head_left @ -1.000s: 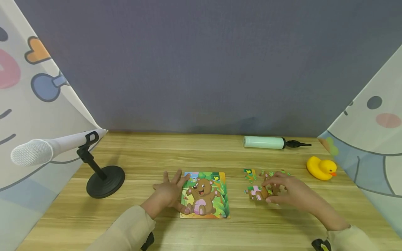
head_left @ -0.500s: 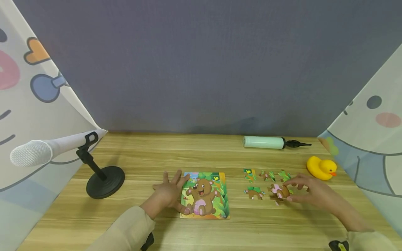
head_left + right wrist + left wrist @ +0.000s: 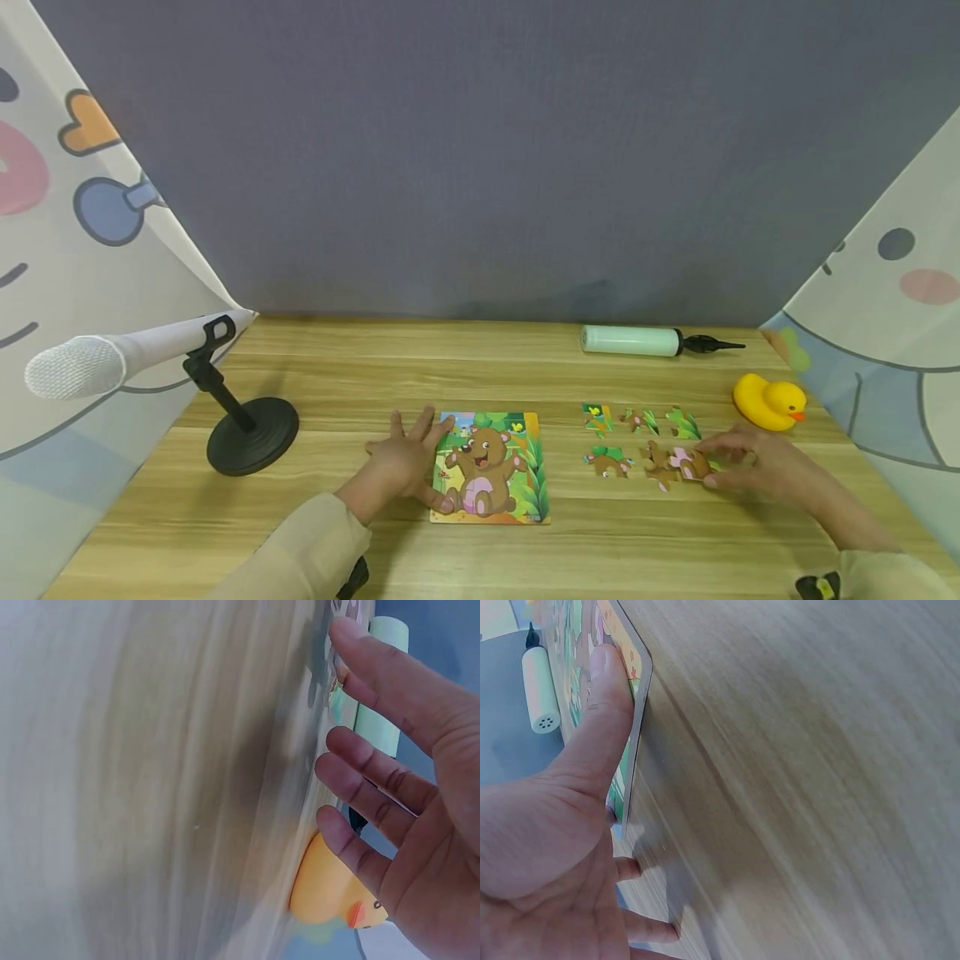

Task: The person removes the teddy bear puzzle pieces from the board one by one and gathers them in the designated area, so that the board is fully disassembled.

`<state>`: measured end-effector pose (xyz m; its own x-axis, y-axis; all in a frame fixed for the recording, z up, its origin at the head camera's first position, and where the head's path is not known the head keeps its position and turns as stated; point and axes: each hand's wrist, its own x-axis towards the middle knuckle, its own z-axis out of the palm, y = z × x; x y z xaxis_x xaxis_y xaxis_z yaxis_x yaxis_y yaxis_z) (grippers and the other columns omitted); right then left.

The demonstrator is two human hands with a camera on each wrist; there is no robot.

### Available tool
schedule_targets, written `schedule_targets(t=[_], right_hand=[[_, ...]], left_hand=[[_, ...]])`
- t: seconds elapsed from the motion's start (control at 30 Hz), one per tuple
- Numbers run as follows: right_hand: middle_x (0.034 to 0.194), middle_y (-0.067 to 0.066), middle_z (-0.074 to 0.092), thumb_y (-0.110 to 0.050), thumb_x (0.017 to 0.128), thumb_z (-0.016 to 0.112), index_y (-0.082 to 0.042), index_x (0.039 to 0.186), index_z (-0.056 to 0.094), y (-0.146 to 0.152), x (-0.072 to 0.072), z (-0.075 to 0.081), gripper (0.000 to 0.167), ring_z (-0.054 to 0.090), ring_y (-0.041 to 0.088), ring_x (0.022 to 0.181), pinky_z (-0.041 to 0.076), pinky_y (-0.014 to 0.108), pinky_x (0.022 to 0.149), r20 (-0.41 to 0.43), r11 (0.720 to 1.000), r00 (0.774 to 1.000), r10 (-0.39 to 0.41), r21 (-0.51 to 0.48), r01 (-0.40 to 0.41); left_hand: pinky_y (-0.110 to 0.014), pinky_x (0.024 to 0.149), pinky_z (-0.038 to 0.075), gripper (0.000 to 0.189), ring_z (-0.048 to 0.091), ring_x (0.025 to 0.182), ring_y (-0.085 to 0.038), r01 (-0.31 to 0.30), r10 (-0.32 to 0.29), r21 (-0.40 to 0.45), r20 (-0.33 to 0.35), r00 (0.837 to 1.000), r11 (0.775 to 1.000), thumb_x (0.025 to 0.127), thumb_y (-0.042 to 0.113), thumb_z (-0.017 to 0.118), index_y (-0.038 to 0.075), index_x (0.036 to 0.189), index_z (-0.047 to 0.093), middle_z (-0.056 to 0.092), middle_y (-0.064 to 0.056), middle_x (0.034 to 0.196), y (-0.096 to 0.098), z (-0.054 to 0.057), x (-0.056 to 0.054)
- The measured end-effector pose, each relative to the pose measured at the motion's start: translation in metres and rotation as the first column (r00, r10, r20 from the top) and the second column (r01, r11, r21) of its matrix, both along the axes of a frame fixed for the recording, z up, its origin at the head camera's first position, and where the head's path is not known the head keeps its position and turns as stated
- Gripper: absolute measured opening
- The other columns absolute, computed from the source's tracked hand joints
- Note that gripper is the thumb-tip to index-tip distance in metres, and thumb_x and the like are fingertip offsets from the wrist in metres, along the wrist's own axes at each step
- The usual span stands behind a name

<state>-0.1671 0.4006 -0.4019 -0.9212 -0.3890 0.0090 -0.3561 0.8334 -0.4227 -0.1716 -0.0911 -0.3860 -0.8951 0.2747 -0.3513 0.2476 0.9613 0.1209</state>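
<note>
A bear jigsaw puzzle (image 3: 487,467) lies flat at the middle of the table. My left hand (image 3: 401,458) rests at its left side, fingers spread. In the left wrist view, the thumb (image 3: 604,712) lies on the puzzle's edge. Over to the right, my right hand (image 3: 765,471) pinches a brown and pink puzzle piece (image 3: 692,463) between thumb and index finger; the other fingers stay loose. That piece overlaps or touches a brown bear piece (image 3: 658,467) on its left. Several loose pieces lie around it, among them a brown and green piece (image 3: 608,460) and a green piece (image 3: 682,422).
A yellow rubber duck (image 3: 767,402) sits behind my right hand. Farther back lies a pale green pump (image 3: 632,340) with a black end. At the left, a white microphone (image 3: 135,354) stands on a black stand (image 3: 252,433). A grey panel (image 3: 495,167) rises behind the table.
My right hand has moved rightward with the brown and pink puzzle piece, uncovering the brown and green piece and the back row. My left hand has stayed in place.
</note>
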Motion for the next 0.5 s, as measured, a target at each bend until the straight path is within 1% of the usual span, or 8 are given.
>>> schedule_targets(t=[0.13, 0.27, 0.33, 0.5], right_hand=[[0.097, -0.009, 0.063, -0.029, 0.081, 0.087, -0.009, 0.111, 0.076, 0.0044, -0.0007, -0.0014, 0.038, 0.047, -0.002, 0.079, 0.044, 0.025, 0.063, -0.017, 1.0, 1.0, -0.006, 0.018, 0.006], [0.097, -0.007, 0.063, -0.03, 0.081, 0.087, -0.008, 0.112, 0.076, 0.0067, -0.0022, -0.0016, 0.04, 0.047, 0.0, 0.079, 0.045, 0.025, 0.065, 0.009, 0.998, 0.999, -0.034, 0.053, 0.033], [0.094, -0.007, 0.061, -0.03, 0.081, 0.087, -0.007, 0.113, 0.075, 0.0077, -0.0026, -0.0014, 0.04, 0.045, 0.001, 0.078, 0.043, 0.025, 0.064, 0.024, 0.997, 0.998, -0.051, 0.064, 0.049], [0.093, -0.007, 0.06, -0.028, 0.081, 0.086, -0.006, 0.113, 0.075, 0.0112, -0.0031, -0.0021, 0.04, 0.044, 0.002, 0.077, 0.042, 0.025, 0.063, 0.036, 0.997, 0.998, -0.055, 0.06, 0.052]], left_hand=[[-0.08, 0.088, 0.043, 0.121, 0.019, 0.141, -0.065, 0.002, -0.002, 0.002, -0.003, 1.0, 1.0, 0.065, 0.056, 0.088, 0.012, 0.16, 0.027, 0.021, -0.021, 0.165, 0.0, 0.0002, 0.0004], [-0.08, 0.088, 0.043, 0.122, 0.019, 0.142, -0.065, 0.004, -0.004, -0.002, -0.002, 1.0, 1.0, 0.065, 0.057, 0.088, 0.012, 0.16, 0.027, 0.02, -0.021, 0.165, 0.0002, 0.0002, 0.0003], [-0.08, 0.088, 0.043, 0.122, 0.019, 0.142, -0.065, 0.005, -0.005, -0.004, 0.0, 1.0, 1.0, 0.065, 0.057, 0.088, 0.013, 0.16, 0.026, 0.02, -0.02, 0.166, 0.0003, 0.0002, 0.0002], [-0.081, 0.089, 0.042, 0.122, 0.018, 0.142, -0.065, 0.004, -0.004, -0.004, 0.004, 1.0, 1.0, 0.065, 0.057, 0.088, 0.013, 0.16, 0.026, 0.019, -0.02, 0.166, 0.0003, -0.0004, 0.0]])
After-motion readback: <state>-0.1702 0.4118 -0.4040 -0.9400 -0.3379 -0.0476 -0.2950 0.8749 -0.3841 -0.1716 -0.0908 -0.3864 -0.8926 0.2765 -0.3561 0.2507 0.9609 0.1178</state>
